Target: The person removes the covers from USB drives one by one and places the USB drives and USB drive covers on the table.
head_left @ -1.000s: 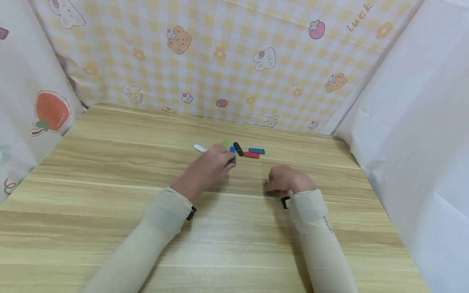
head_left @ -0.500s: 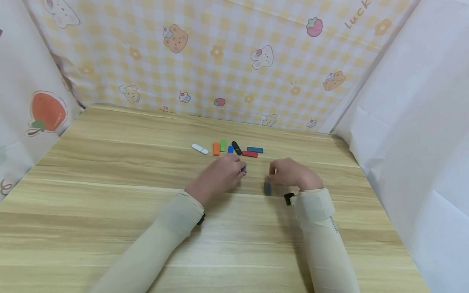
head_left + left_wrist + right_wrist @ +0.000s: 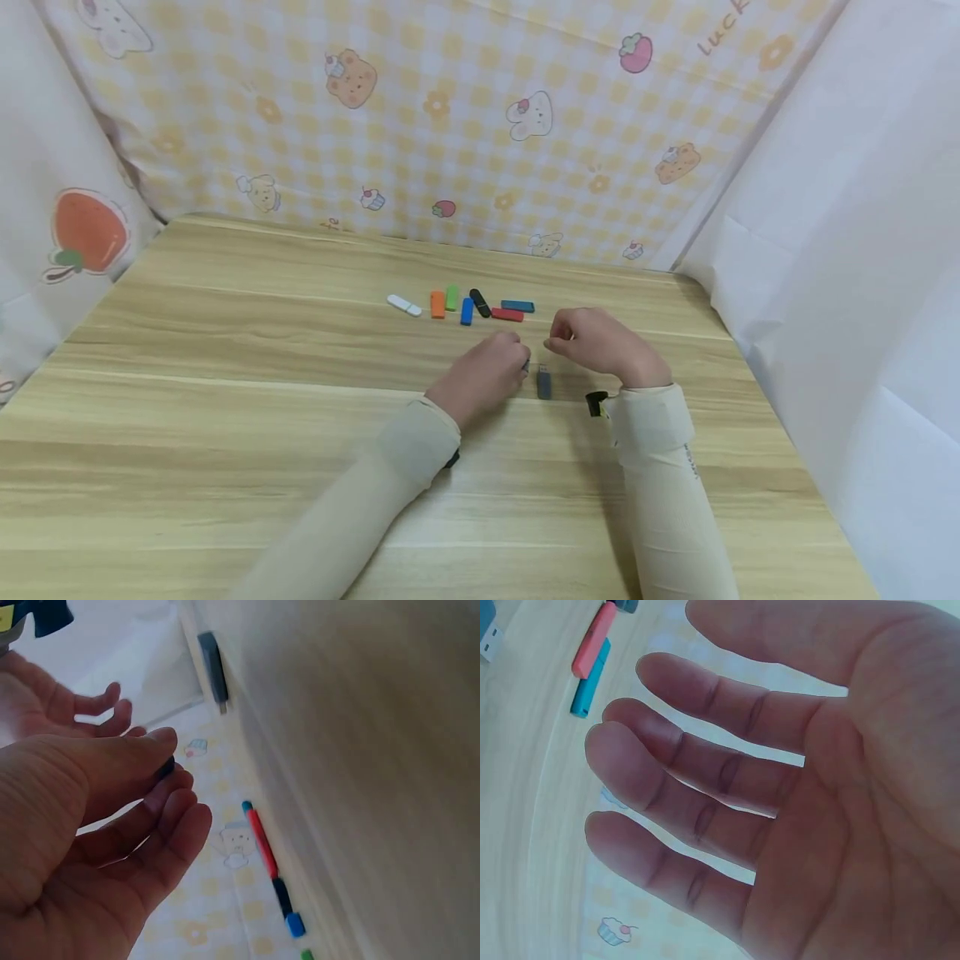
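My left hand [image 3: 483, 375] pinches a small dark piece [image 3: 166, 766] between thumb and fingers; most of it is hidden, so its kind cannot be told. Just right of those fingertips, an uncapped grey USB stick [image 3: 543, 382] lies on the table, metal plug toward the back. The left wrist view also has this grey stick [image 3: 214, 669]. Behind and right of it, my right hand [image 3: 600, 342] hovers with nothing in it. Its fingers [image 3: 697, 817] are loosely extended and apart in the right wrist view.
Farther back on the wooden table [image 3: 225, 467] lie several USB sticks: white [image 3: 404, 306], orange [image 3: 438, 305], green [image 3: 452, 298], blue [image 3: 467, 312], black [image 3: 480, 303], red [image 3: 507, 314] and teal [image 3: 517, 306]. A checked curtain [image 3: 442, 142] hangs behind the table.
My left hand has moved right and nearer from the row of sticks, with the dark piece in its fingers. My right hand has let go of the grey USB stick and drawn back slightly.
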Demonstrator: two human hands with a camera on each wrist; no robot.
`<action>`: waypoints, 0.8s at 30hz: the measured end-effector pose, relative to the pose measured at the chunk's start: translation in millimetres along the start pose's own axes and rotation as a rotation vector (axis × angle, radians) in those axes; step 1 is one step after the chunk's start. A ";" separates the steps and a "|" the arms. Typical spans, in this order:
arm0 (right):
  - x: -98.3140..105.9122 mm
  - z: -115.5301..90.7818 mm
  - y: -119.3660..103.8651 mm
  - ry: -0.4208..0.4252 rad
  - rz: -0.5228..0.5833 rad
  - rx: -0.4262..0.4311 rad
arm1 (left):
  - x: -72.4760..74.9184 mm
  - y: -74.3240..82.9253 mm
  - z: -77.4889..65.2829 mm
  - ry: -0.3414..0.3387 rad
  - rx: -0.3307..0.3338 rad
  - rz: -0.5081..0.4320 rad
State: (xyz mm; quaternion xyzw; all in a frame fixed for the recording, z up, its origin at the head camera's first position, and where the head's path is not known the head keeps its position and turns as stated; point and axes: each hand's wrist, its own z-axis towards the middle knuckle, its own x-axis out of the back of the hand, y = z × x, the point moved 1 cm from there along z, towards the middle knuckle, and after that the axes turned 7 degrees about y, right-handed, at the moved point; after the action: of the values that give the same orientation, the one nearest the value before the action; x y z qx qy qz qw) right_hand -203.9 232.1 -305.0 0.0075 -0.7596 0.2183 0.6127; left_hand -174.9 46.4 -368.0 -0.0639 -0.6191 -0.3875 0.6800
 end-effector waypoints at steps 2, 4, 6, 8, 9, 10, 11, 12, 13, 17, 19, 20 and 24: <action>1.2 -0.6 0.2 0.002 0.002 0.003 | -4.7 2.2 2.9 -0.022 0.018 -0.002; 2.3 -1.2 0.6 0.003 0.002 0.006 | -9.2 3.9 5.9 -0.043 0.036 -0.011; 3.0 -1.5 1.1 0.004 0.004 0.009 | -13.0 5.4 8.6 -0.062 0.048 -0.015; 3.6 -1.9 1.8 0.002 0.008 0.011 | -15.2 7.4 10.5 -0.079 0.057 -0.020; 3.7 -2.1 2.2 0.001 0.009 0.011 | -15.9 8.5 11.4 -0.085 0.061 -0.022; 3.8 -2.1 2.1 0.000 0.010 0.012 | -16.2 9.3 11.7 -0.089 0.060 -0.018; 3.9 -2.2 2.0 -0.002 0.011 0.012 | -16.3 10.2 11.7 -0.091 0.061 -0.017; 4.0 -2.2 1.9 -0.004 0.012 0.012 | -16.2 11.0 11.7 -0.093 0.060 -0.015; 4.1 -2.3 1.8 -0.005 0.010 0.011 | -16.3 11.6 11.9 -0.096 0.062 -0.016; 4.3 -2.4 1.5 -0.013 0.012 0.008 | -17.1 13.8 12.7 -0.104 0.079 -0.023; 4.4 -2.4 1.7 -0.016 0.013 0.006 | -17.7 14.9 13.6 -0.113 0.085 -0.016; 4.4 -2.4 1.9 -0.018 0.013 0.005 | -17.9 15.5 14.1 -0.116 0.089 -0.011; 4.3 -2.0 2.0 -0.020 0.007 0.004 | -19.1 16.9 15.8 -0.130 0.095 0.015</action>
State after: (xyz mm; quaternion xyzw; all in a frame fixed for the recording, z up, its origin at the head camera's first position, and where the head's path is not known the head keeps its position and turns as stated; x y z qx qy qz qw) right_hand -203.7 235.8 -301.3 0.0086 -0.7653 0.2219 0.6041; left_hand -175.9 75.6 -374.8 -0.0615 -0.6791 -0.3476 0.6436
